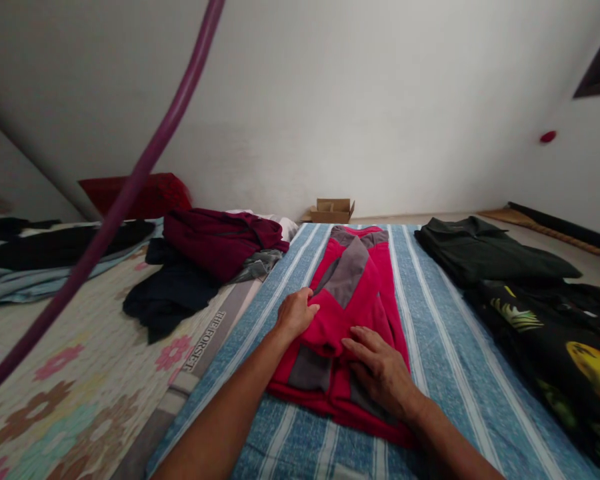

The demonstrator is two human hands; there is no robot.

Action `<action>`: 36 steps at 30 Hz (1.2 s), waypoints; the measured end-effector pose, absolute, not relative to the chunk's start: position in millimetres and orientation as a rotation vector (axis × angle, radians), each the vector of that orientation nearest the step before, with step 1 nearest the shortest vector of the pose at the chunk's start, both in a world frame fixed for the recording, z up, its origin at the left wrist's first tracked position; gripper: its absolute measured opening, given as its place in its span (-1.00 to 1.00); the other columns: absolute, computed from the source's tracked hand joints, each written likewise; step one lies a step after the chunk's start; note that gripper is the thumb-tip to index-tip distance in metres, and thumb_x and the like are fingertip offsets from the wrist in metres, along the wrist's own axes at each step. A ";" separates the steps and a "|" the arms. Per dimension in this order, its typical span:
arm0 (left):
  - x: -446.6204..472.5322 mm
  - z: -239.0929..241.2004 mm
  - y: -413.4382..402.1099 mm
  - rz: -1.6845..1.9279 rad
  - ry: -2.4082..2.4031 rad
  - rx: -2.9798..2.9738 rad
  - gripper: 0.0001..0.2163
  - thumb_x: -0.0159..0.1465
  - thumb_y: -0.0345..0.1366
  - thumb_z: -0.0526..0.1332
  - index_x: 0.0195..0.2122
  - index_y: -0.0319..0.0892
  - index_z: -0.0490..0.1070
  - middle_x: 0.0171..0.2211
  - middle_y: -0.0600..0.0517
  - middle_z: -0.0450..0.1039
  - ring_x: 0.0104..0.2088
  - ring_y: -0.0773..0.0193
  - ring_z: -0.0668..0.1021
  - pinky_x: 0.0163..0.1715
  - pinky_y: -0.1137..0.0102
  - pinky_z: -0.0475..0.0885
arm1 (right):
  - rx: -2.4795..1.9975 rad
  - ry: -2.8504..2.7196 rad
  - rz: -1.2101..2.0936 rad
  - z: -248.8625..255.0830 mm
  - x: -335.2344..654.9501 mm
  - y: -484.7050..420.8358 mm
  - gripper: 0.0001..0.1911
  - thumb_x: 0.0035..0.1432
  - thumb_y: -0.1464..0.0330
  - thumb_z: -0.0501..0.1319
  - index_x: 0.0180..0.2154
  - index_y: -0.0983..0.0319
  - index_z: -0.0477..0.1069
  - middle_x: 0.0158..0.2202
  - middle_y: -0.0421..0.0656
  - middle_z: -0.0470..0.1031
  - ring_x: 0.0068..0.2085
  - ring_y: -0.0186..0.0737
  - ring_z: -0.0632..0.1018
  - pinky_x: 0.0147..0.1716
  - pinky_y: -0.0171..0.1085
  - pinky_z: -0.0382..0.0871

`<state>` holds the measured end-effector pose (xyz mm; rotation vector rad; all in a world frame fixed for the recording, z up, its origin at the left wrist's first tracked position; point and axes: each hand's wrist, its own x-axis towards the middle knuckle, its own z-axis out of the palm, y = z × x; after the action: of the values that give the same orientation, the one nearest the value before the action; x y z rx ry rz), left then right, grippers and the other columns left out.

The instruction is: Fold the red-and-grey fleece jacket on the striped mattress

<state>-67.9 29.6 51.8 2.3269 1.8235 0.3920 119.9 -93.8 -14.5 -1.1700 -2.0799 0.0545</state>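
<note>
Both hands (295,313) (380,367) flat on red garment (360,287), its near hem covered

Garment (353,293): lies lengthwise on the striped sheet (430,347), at its middle; left hand (295,312) rests on its left edge, right hand (380,367) flat on its near part, the two hands near each other. Left of it, a heap of clothes (205,260) on the flowered sheet (80,373), with a cushion (147,195) behind the heap. Right of it, folded shirts (490,257) with a printed garment (570,353) before them; cardboard box (333,210) behind, against the wall (380,100).
</note>
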 end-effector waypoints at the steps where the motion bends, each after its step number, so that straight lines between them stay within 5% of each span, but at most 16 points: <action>1: -69.1 49.8 30.1 0.382 1.824 2.311 -0.73 0.13 -0.25 0.20 -0.13 -0.16 0.38 -0.23 -0.02 0.51 -0.21 0.21 0.53 -0.22 0.40 0.34 | -1.180 -2.091 0.045 -13.5 119.7 -94.6 -0.58 0.13 0.44 0.11 0.05 0.15 0.32 0.08 -0.01 0.33 0.13 -0.10 0.32 0.03 -0.04 0.31; 7: -77.7 44.9 28.2 0.380 1.640 2.255 -0.59 0.09 -0.18 0.23 -0.06 -0.26 0.36 -0.13 -0.10 0.47 -0.13 0.16 0.50 -0.16 0.37 0.35 | -1.193 -2.117 0.027 -11.4 118.9 -96.5 -0.61 0.12 0.46 0.11 0.01 0.14 0.38 0.08 0.00 0.32 0.12 -0.10 0.32 0.01 -0.05 0.32; 13: -83.6 45.8 20.2 0.466 1.585 2.194 -0.48 0.05 -0.37 0.25 0.07 -0.28 0.23 0.02 -0.13 0.38 -0.02 0.19 0.46 -0.08 0.41 0.33 | -1.224 -2.076 0.074 -16.4 118.7 -97.2 -0.65 0.12 0.46 0.11 -0.04 0.18 0.42 0.07 0.03 0.30 0.08 -0.10 0.35 -0.03 -0.12 0.35; 21: -77.0 56.1 -7.9 0.318 1.799 2.503 -0.63 0.16 -0.34 0.15 0.02 -0.22 0.25 -0.08 -0.13 0.41 -0.02 0.12 0.44 -0.04 0.31 0.31 | -1.254 -2.075 0.059 -18.0 117.2 -98.4 -0.63 0.12 0.46 0.10 -0.02 0.14 0.40 0.08 0.01 0.28 0.06 -0.11 0.38 -0.05 -0.13 0.37; 26: -58.8 58.2 -27.3 0.529 1.397 2.694 -0.67 0.21 -0.31 0.08 0.02 -0.16 0.28 0.11 -0.10 0.25 0.14 0.16 0.27 0.14 0.27 0.15 | -1.194 -2.029 0.057 -12.4 115.3 -98.9 -0.71 0.12 0.47 0.08 -0.11 0.21 0.40 -0.03 -0.01 0.36 -0.02 -0.16 0.43 -0.11 -0.18 0.40; 32: -53.9 37.0 -25.9 0.027 1.304 2.479 -0.48 0.27 -0.08 -0.07 0.21 -0.18 0.07 0.29 -0.12 -0.12 0.28 0.13 -0.04 0.19 0.14 -0.03 | -1.176 -1.992 0.118 -9.1 116.6 -100.5 -0.81 0.16 0.45 0.07 -0.20 0.24 0.41 -0.17 -0.06 0.45 -0.13 -0.23 0.47 -0.15 -0.24 0.41; 36: -60.2 33.2 -19.8 0.045 1.271 2.421 -0.46 0.28 -0.06 -0.10 0.23 -0.22 0.03 0.30 -0.12 -0.17 0.29 0.16 -0.07 0.20 0.15 -0.08 | -1.183 -1.952 0.189 -13.0 121.5 -101.9 -0.80 0.19 0.42 0.06 -0.18 0.25 0.41 -0.18 -0.05 0.46 -0.15 -0.22 0.48 -0.17 -0.23 0.41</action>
<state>-60.2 -19.8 33.2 2.4205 1.2710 0.0450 121.5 -101.9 -13.0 -1.1831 -1.9518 0.1893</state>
